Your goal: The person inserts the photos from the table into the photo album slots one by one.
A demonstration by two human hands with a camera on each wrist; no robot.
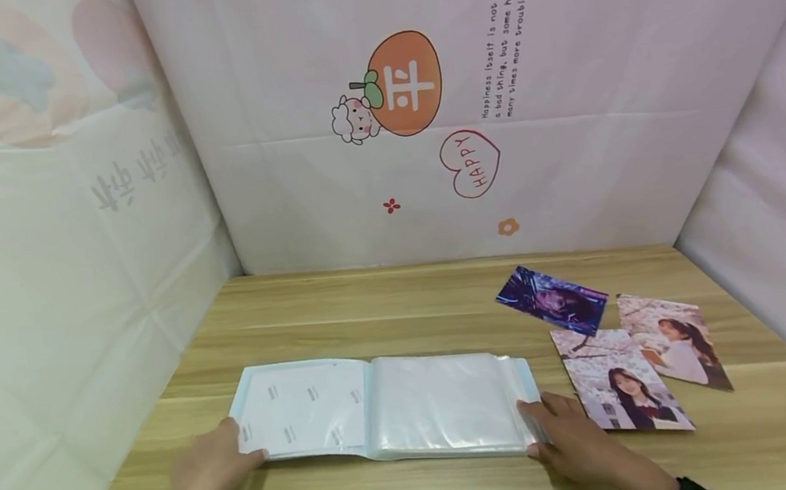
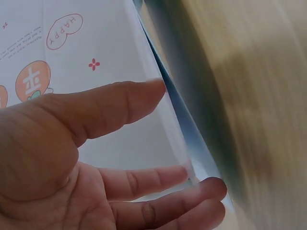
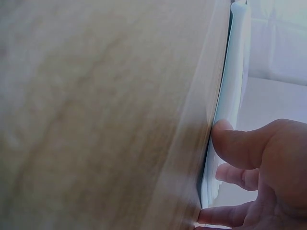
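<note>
On the far cloth wall (image 1: 308,206), print reads "Happiness itself is not a bad thing", with "HAPPY" inside a heart (image 1: 471,163). Near the middle of the table (image 1: 371,304), the album (image 1: 440,401) lies open, its left-page marks too small to read. The left hand (image 1: 215,461), fingers spread, touches its near left corner; the right hand (image 1: 569,437), thumb and fingers apart, touches its near right corner.

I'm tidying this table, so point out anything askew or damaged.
The three photos beside the open album lie askew, at differing slants, while the album sits fairly straight. No damage shows.
</note>
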